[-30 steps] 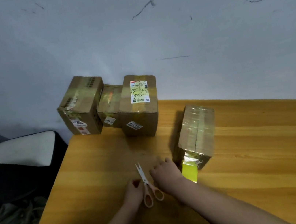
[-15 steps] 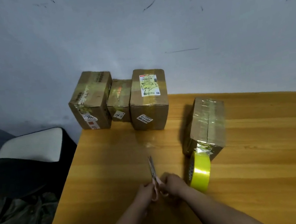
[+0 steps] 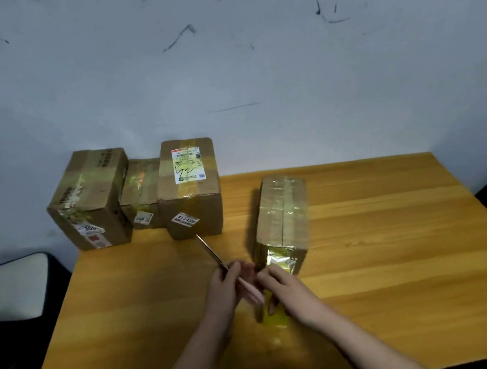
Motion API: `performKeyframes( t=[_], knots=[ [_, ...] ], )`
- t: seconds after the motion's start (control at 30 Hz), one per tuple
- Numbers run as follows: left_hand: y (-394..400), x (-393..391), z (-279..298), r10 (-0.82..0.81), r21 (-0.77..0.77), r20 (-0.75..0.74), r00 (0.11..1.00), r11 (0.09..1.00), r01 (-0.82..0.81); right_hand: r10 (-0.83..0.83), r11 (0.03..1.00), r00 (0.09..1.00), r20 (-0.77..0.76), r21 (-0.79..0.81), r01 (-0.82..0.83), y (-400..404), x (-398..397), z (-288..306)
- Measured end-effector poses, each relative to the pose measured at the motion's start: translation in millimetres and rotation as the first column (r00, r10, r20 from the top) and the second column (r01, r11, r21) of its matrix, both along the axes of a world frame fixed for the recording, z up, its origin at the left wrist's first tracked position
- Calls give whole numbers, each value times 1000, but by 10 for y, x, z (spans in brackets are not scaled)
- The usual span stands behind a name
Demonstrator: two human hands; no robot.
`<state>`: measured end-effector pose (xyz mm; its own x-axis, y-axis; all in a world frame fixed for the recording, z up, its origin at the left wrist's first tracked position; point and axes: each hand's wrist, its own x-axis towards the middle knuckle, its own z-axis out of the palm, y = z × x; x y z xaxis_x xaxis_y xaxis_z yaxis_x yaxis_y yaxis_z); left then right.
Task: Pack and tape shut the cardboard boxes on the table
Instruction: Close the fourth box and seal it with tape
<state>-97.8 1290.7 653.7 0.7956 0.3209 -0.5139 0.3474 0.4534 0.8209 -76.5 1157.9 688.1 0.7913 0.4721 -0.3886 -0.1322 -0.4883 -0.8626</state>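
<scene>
On the wooden worktop we see four cardboard boxes. Three stand in a row at the far left edge against the wall: the left box, the small box between, and the labelled box. The labelled box carries a white shipping label with a barcode, a scrawl and print too small to read; a sticker on its near face shows digits we cannot read with certainty. The left box bears a sticker reading roughly "300". The taped box lies apart, nearer the middle, wrapped in glossy tape.

The left hand holds the scissors, fingers clenched around the handle end; the blades point up and away towards the labelled box. The handles are blurred and partly hidden between the hands. The right hand rests on the yellow tape roll, which it largely covers; we cannot tell whether its fingers grip it. At the left edge a pale chair seat is cut off.

Compared with half a second earlier, the scissors are lifted off the worktop and tilted leftwards, and the tape roll sits lower, beneath the right hand.
</scene>
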Motion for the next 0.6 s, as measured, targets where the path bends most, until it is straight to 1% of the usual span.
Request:
performKeyframes(
  t=[0.03, 0.1, 0.2, 0.23, 0.3, 0.33, 0.4, 0.43, 0.47, 0.5, 0.53, 0.6],
  knots=[
    [-87, 51, 43, -3, -35, 25, 1000, 999, 4, 15, 1000, 997, -78, 29, -13, -133, 80, 58],
    [-256, 121, 113, -32, -57, 68, 997, 998, 36, 100, 995, 985, -143, -8, -102, -351, 218, 162],
    [-543, 219, 173, -125, 29, 124, 984, 992, 123, 163, 985, 973, -165, -19, -169, -630, 376, 196],
    [-616, 226, 189, -147, 45, 134, 980, 989, 142, 167, 985, 967, -193, -6, -172, -693, 405, 194],
    [-716, 227, 172, -149, 152, 112, 982, 980, 132, 165, 986, 950, -267, 45, -158, -828, 452, 208],
    [-724, 219, 140, -105, 241, 73, 992, 967, 85, 173, 985, 945, -277, 44, -167, -919, 484, 195],
    [-695, 211, 56, 87, 392, -21, 996, 917, -72, 207, 973, 947, -248, -47, -225, -1139, 567, 179],
    [-669, 205, 10, 154, 445, -81, 985, 889, -103, 217, 965, 947, -238, -96, -246, -1255, 609, 162],
    [-652, 205, -54, 171, 475, -146, 974, 876, -82, 227, 956, 945, -237, -129, -262, -1368, 660, 134],
    [-649, 210, -114, 146, 478, -212, 966, 878, -28, 236, 951, 940, -248, -138, -276, -1461, 696, 122],
    [-654, 221, -181, 100, 443, -273, 957, 896, 32, 247, 947, 932, -265, -138, -290, -1535, 731, 116],
    [-689, 223, -248, -5, 321, -360, 933, 938, 129, 259, 938, 920, -294, -150, -312, -1628, 785, 115]
  ],
)
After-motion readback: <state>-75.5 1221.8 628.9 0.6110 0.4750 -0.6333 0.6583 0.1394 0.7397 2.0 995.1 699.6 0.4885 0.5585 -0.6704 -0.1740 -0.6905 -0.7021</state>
